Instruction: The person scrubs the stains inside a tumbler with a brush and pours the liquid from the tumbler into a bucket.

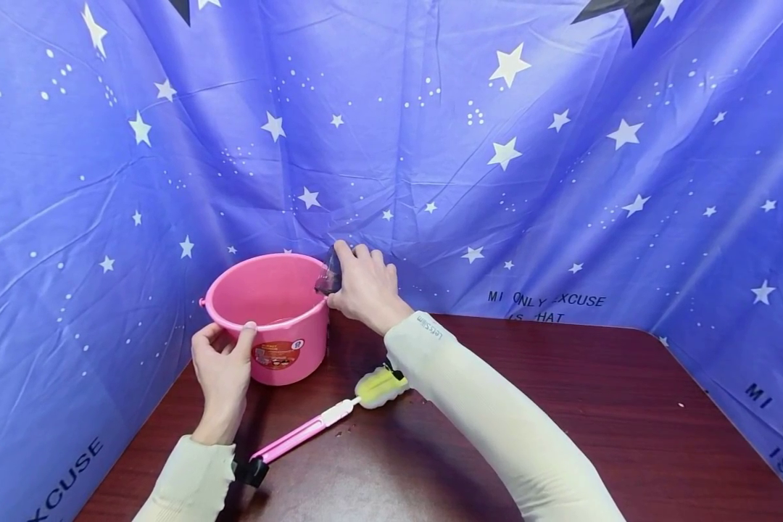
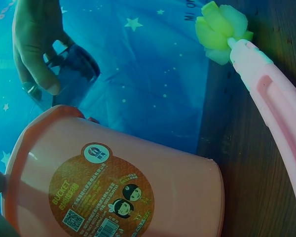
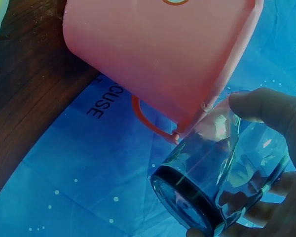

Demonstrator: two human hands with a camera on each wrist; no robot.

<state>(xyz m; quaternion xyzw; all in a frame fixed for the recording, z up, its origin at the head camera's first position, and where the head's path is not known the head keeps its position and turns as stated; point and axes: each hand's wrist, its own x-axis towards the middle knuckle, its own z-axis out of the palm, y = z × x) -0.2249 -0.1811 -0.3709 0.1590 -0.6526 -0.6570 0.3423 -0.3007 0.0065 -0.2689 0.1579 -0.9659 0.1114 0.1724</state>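
Note:
A pink bucket [image 1: 287,362] with a round orange label stands upright on the table. My left hand [image 1: 225,370] grips its near-left rim, with the thumb at the edge. At the bucket's far-right rim, my right hand [image 1: 365,286] holds a see-through, dark-tinted cup [image 3: 202,163]. The cup is tilted, its mouth end toward the bucket and its thick base pointing outward in the right wrist view. A little liquid seems to lie in the bucket's bottom. In front of the bucket lies a sponge brush [image 1: 300,438] with a pink-and-white handle and a yellow-and-white head.
The dark red-brown table [image 1: 561,420] carries a few water drops near the brush. Blue star-printed cloth [image 1: 391,145] hangs behind and along both sides. A pink bucket handle [image 3: 148,121] hangs down on the far side.

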